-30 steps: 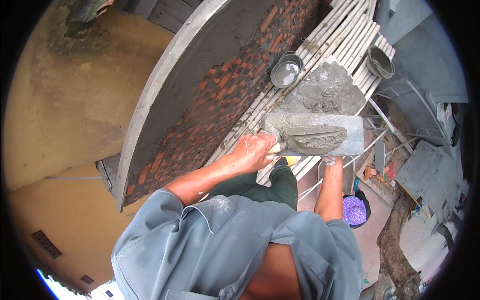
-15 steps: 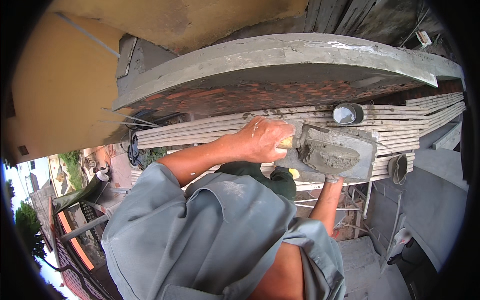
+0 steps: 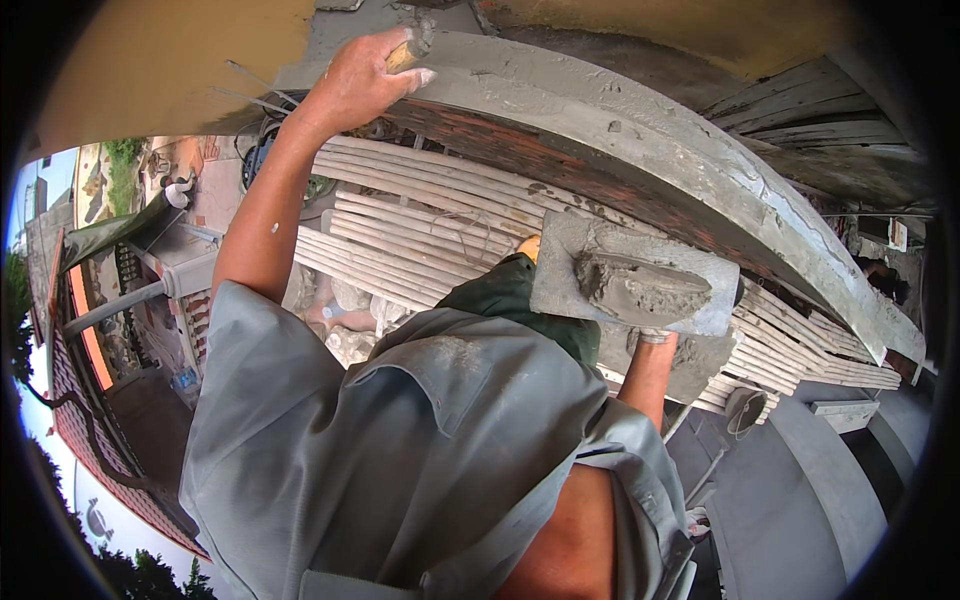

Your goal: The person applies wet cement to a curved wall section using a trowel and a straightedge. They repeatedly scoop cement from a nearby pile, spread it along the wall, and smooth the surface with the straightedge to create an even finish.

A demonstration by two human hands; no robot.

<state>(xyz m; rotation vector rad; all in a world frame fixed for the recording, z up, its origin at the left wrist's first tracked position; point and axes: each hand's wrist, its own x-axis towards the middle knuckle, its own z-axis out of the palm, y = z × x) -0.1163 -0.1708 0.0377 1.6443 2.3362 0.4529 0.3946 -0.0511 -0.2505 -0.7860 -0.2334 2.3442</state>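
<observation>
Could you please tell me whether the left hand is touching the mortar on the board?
No, the left hand grips a handle up by the concrete edge, well apart from the mortar on the board.

left hand (image 3: 362,82) | trowel (image 3: 405,57) moved away from mortar board (image 3: 555,262) | now at wall's top ledge (image 3: 590,105)

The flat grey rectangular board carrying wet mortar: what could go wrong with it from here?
The wet grey mortar might slide off if the flat grey rectangular board tilts; only the right hand, mostly hidden underneath, seems to support it. Any mortar that drops could make the long pale poles below slippery.
</observation>
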